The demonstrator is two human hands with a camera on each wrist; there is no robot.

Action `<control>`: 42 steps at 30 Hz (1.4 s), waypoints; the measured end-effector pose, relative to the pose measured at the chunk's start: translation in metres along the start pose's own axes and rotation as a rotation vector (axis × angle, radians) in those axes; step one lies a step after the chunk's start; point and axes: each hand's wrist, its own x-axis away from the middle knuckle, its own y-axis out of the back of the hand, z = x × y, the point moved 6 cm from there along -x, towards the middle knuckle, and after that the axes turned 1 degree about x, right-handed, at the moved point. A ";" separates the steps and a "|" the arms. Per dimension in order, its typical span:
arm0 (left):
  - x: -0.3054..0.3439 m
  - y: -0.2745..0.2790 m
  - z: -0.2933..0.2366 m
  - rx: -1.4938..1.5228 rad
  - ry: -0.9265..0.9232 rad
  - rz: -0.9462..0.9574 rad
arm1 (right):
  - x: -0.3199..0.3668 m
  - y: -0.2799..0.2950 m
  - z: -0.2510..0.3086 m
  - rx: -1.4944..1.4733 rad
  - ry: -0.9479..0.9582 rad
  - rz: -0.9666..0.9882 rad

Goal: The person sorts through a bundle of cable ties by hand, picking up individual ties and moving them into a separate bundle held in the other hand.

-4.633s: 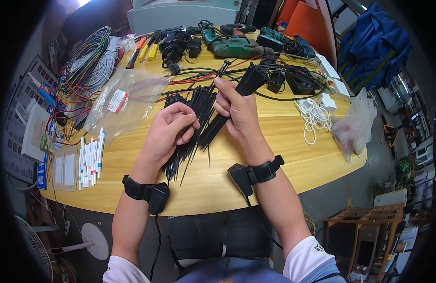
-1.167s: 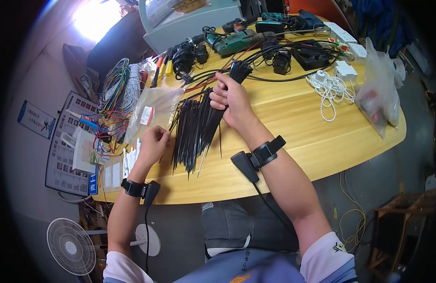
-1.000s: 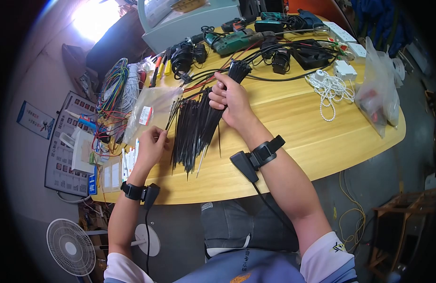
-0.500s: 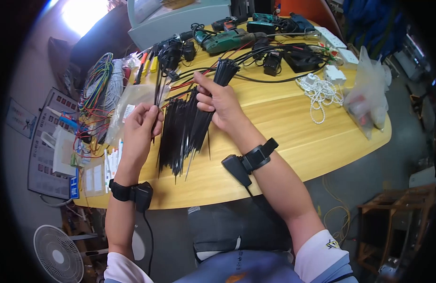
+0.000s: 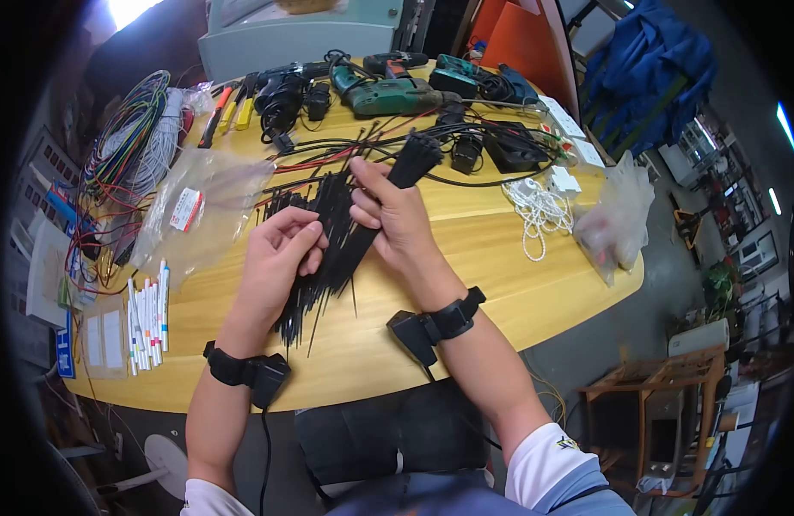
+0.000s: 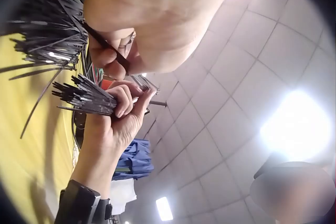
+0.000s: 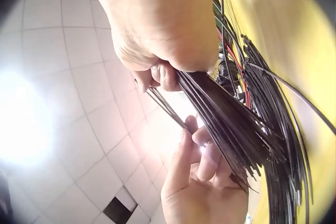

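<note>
Cable tie bundle [image 5: 343, 245], black, is clamped in the curled fingers of the right hand [image 5: 397, 219] and held slanted just above the wooden table [image 5: 500, 258]. The left hand [image 5: 276, 254] pinches a few of its strands near the middle. A clear plastic bag [image 5: 199, 202] and marker pens [image 5: 147, 314] lie to the left, and a green drill [image 5: 384, 93] lies beyond.

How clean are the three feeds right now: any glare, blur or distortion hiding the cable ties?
Head view: strong fisheye with dark corners, table evenly lit, cable ties sharp. Left wrist view: ceiling light blooms white, left hand close and soft. Right wrist view: white glare at left, cable ties crisp under the right hand.
</note>
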 end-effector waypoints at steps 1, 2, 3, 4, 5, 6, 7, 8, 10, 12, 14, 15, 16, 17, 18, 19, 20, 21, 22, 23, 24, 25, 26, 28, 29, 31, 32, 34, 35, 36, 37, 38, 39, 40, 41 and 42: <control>0.001 0.000 0.000 -0.001 0.000 -0.002 | 0.000 0.000 0.001 0.004 0.004 0.008; 0.000 0.000 0.001 -0.008 0.005 0.008 | -0.001 0.000 0.002 0.008 0.008 0.015; 0.000 0.001 0.001 0.001 0.003 0.016 | -0.001 0.001 0.002 0.013 0.014 0.020; 0.000 0.001 0.002 0.010 0.001 0.024 | -0.001 0.000 0.001 0.031 0.016 0.018; 0.000 0.001 0.004 0.019 -0.001 0.032 | -0.001 0.000 0.000 0.055 0.008 0.018; 0.000 0.002 0.004 0.031 -0.005 0.027 | -0.001 -0.001 -0.002 0.078 0.000 0.018; 0.000 0.002 0.004 0.042 -0.007 0.021 | 0.000 -0.001 -0.004 0.099 -0.008 0.019; 0.001 0.003 0.003 0.051 -0.010 0.017 | 0.001 -0.003 -0.005 0.107 -0.012 0.027; 0.001 0.002 0.002 0.066 -0.003 0.009 | 0.003 -0.006 -0.007 0.120 -0.015 0.043; 0.001 0.001 0.003 0.074 -0.001 0.001 | 0.005 -0.011 -0.006 0.156 -0.025 0.046; 0.000 0.000 0.004 0.076 -0.006 -0.004 | 0.005 -0.010 -0.007 0.166 -0.022 0.042; 0.000 0.001 0.006 0.078 -0.008 -0.007 | 0.005 -0.008 -0.007 0.157 -0.015 0.036; 0.000 0.002 0.007 0.080 -0.010 -0.009 | 0.004 -0.007 -0.008 0.148 -0.007 0.030; -0.001 0.003 0.008 0.082 -0.012 -0.012 | 0.004 -0.007 -0.007 0.163 -0.005 0.021; -0.001 0.003 0.009 0.084 -0.010 -0.015 | 0.005 -0.007 -0.007 0.178 -0.002 0.012; -0.001 0.004 0.009 0.087 -0.008 -0.017 | 0.005 -0.007 -0.006 0.194 0.000 0.002; -0.001 0.004 0.010 0.091 -0.007 -0.020 | 0.005 -0.008 -0.007 0.190 -0.005 0.004; -0.001 0.004 0.010 0.089 -0.004 -0.018 | 0.006 -0.008 -0.007 0.186 -0.011 0.006; -0.001 0.004 0.010 0.087 0.000 -0.015 | 0.005 -0.008 -0.007 0.182 -0.016 0.007; -0.001 0.004 0.010 0.085 0.003 -0.012 | 0.005 -0.008 -0.007 0.176 -0.014 0.011; -0.001 0.003 0.010 0.088 0.002 -0.016 | 0.005 -0.007 -0.007 0.169 -0.013 0.014; 0.000 0.003 0.009 0.092 0.001 -0.020 | 0.005 -0.007 -0.007 0.163 -0.011 0.017; 0.000 0.002 0.009 0.095 0.000 -0.023 | 0.005 -0.007 -0.006 0.162 -0.007 0.016; 0.000 0.001 0.007 0.111 0.008 -0.029 | 0.005 -0.008 -0.005 0.161 0.001 0.013; 0.000 0.001 0.007 0.119 0.012 -0.033 | 0.005 -0.007 -0.005 0.158 0.008 0.004; 0.000 0.001 0.007 0.104 0.008 -0.027 | 0.005 -0.006 -0.004 0.152 0.021 -0.012; 0.000 0.001 0.008 0.097 0.006 -0.024 | 0.005 -0.006 -0.003 0.149 0.026 -0.025; 0.000 0.002 0.008 0.087 -0.004 -0.015 | 0.005 -0.005 -0.001 0.142 0.037 -0.052; 0.000 0.002 0.009 0.082 -0.009 -0.010 | 0.005 -0.005 -0.001 0.138 0.043 -0.044; 0.000 0.002 0.009 0.083 -0.006 -0.010 | 0.005 -0.005 0.000 0.133 0.050 -0.037; 0.000 0.002 0.009 0.083 -0.004 -0.011 | 0.005 -0.005 0.001 0.128 0.056 -0.030; 0.000 0.002 0.009 0.084 -0.002 -0.011 | 0.004 -0.004 0.001 0.125 0.060 -0.026; 0.000 0.002 0.010 0.081 0.001 -0.010 | 0.003 -0.003 0.001 0.121 0.064 -0.021; 0.000 0.002 0.010 0.078 0.005 -0.009 | 0.003 -0.002 0.001 0.117 0.067 -0.017; 0.000 0.003 0.010 0.075 0.008 -0.009 | 0.003 -0.002 0.000 0.116 0.066 -0.024; 0.000 0.003 0.010 0.071 0.010 -0.009 | 0.003 -0.002 0.000 0.115 0.066 -0.031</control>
